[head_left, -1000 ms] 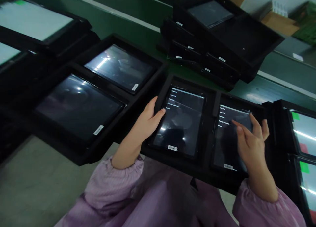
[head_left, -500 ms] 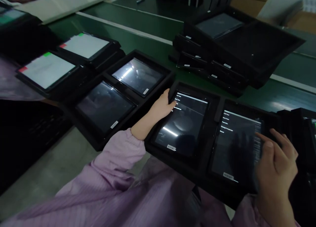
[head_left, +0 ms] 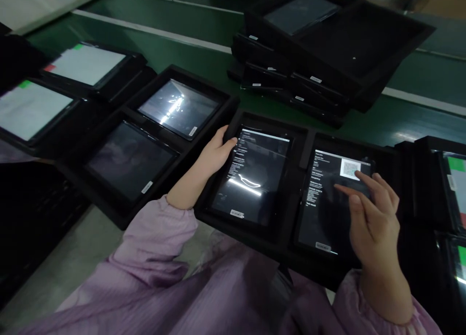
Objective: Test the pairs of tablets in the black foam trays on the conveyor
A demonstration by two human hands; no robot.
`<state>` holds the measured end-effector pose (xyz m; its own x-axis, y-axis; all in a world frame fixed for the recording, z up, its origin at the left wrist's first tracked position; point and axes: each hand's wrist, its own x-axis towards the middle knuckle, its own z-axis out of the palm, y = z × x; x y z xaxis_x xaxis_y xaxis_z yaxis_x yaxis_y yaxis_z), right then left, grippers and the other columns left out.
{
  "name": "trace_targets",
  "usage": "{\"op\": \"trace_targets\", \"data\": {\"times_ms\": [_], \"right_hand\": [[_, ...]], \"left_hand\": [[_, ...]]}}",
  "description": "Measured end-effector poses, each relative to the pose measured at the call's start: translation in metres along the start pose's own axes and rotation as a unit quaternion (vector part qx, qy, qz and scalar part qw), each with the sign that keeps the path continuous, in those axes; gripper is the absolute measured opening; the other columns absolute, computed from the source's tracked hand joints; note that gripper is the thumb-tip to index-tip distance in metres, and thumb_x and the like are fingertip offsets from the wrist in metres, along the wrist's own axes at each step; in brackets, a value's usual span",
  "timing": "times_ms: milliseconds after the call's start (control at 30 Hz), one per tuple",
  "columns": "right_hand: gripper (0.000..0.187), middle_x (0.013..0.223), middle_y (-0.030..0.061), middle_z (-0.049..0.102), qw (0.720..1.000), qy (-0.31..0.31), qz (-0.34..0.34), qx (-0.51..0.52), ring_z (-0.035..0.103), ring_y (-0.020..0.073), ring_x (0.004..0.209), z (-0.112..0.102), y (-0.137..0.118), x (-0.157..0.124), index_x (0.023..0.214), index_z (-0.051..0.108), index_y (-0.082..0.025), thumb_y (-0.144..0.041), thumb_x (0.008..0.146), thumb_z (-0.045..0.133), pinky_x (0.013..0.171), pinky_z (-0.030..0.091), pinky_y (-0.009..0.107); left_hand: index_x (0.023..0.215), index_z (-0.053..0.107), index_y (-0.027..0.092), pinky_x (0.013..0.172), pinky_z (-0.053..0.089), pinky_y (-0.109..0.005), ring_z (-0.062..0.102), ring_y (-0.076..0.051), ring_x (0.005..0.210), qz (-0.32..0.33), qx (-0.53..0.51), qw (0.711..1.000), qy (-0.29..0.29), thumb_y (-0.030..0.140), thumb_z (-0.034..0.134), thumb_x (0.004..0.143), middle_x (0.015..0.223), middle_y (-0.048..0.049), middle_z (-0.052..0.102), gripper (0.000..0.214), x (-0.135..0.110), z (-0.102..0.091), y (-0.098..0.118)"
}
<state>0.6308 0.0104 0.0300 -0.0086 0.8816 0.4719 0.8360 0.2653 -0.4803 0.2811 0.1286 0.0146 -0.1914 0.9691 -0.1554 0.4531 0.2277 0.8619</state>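
A black foam tray (head_left: 294, 189) in front of me holds two tablets side by side. My left hand (head_left: 220, 153) grips the tray's left rim, thumb on top near the left tablet (head_left: 255, 179). Lines of white text run down that tablet's dark screen. Over the right tablet (head_left: 324, 218) hovers my right hand (head_left: 376, 218), holding nothing, fingers apart. Its index and middle fingertips are at the screen; whether they touch I cannot tell. The right tablet shows a text list and a white square with a code (head_left: 350, 169), partly behind a fingertip.
Left of my tray lies another tray (head_left: 127, 116) with two dark-screened tablets. Beyond it are tablets with white screens (head_left: 85, 65). Stacked trays (head_left: 349, 90) stand at the back on the green table (head_left: 160, 22). More tablets (head_left: 457, 179) sit at the right edge.
Both tablet screens went from a short menu to a longer text list, and a code square appeared on the right one. My right hand moved left over its screen. The view shifted.
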Motion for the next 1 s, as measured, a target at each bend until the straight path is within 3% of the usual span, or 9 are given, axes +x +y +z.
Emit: {"op": "trace_targets", "data": {"times_ms": [267,333,433,500,567,767,900,1000], "right_hand": [[0.034,0.176,0.0012,0.032,0.981,-0.160,-0.105,0.027,0.009,0.0425,0.166,0.010,-0.013,-0.004,0.130,0.077,-0.030,-0.035,0.109,0.051,0.126,0.035,0.072],[0.033,0.169,0.0021,0.044,0.984,-0.146,-0.104,0.014,0.013,0.0423,0.166,0.010,-0.012,-0.003,0.120,0.082,-0.028,-0.036,0.109,0.051,0.125,0.038,0.072],[0.041,0.144,0.0074,0.069,0.998,-0.049,-0.030,-0.017,0.036,0.0413,0.157,0.006,-0.006,0.000,0.095,0.086,-0.024,-0.037,0.110,0.049,0.118,0.046,0.071],[0.049,0.129,0.0098,0.077,0.999,0.019,0.033,-0.032,0.051,0.0407,0.147,0.002,-0.004,0.002,0.090,0.085,-0.023,-0.040,0.111,0.045,0.113,0.048,0.072],[0.052,0.123,0.0102,0.078,0.996,0.047,0.073,-0.030,0.058,0.0393,0.140,0.000,-0.004,0.002,0.092,0.085,-0.023,-0.041,0.112,0.041,0.112,0.048,0.072],[0.051,0.122,0.0104,0.078,0.996,0.050,0.078,-0.006,0.062,0.0351,0.137,0.002,-0.009,0.005,0.092,0.084,-0.023,-0.041,0.112,0.041,0.111,0.050,0.065],[0.049,0.124,0.0106,0.077,0.997,0.039,0.053,-0.034,0.061,0.0370,0.136,0.002,-0.007,0.011,0.098,0.085,-0.022,-0.042,0.112,0.042,0.113,0.049,0.067],[0.045,0.139,0.0123,0.070,0.998,0.000,-0.002,-0.059,0.051,0.0411,0.145,0.004,-0.007,0.015,0.107,0.085,-0.023,-0.042,0.111,0.044,0.114,0.047,0.069]], "left_hand": [[0.150,0.057,0.019,0.121,0.046,-0.048,0.065,-0.030,0.130,-0.022,-0.030,0.999,0.003,0.039,0.060,0.093,0.139,-0.0094,0.071,0.061,-0.004,0.000,0.005],[0.149,0.058,0.021,0.122,0.046,-0.048,0.066,-0.030,0.130,-0.032,-0.043,0.999,0.002,0.037,0.060,0.092,0.138,-0.0077,0.072,0.060,-0.005,-0.001,0.006],[0.148,0.059,0.021,0.122,0.046,-0.050,0.065,-0.031,0.131,-0.032,-0.052,0.998,0.002,0.033,0.058,0.089,0.137,-0.0067,0.072,0.060,-0.003,0.000,0.005],[0.148,0.059,0.021,0.123,0.045,-0.051,0.064,-0.031,0.132,-0.024,-0.046,0.999,0.000,0.030,0.058,0.087,0.137,-0.0069,0.072,0.061,-0.002,-0.001,0.004],[0.148,0.058,0.021,0.123,0.044,-0.052,0.064,-0.032,0.133,-0.017,-0.032,0.999,-0.003,0.028,0.059,0.085,0.136,-0.0078,0.072,0.063,-0.001,-0.001,0.002],[0.157,0.047,0.019,0.123,0.045,-0.053,0.062,-0.035,0.136,0.009,0.025,0.999,-0.041,0.033,0.069,0.083,0.146,-0.0133,0.066,0.079,-0.003,-0.005,0.005],[0.160,0.041,0.013,0.126,0.039,-0.058,0.053,-0.041,0.145,0.014,0.069,0.997,-0.044,0.042,0.083,0.074,0.157,-0.0206,0.055,0.100,-0.005,-0.005,0.011],[0.158,0.044,0.013,0.125,0.040,-0.056,0.056,-0.039,0.143,0.008,0.016,0.999,-0.049,0.048,0.077,0.081,0.154,-0.0192,0.059,0.090,-0.006,-0.002,0.011]]}}
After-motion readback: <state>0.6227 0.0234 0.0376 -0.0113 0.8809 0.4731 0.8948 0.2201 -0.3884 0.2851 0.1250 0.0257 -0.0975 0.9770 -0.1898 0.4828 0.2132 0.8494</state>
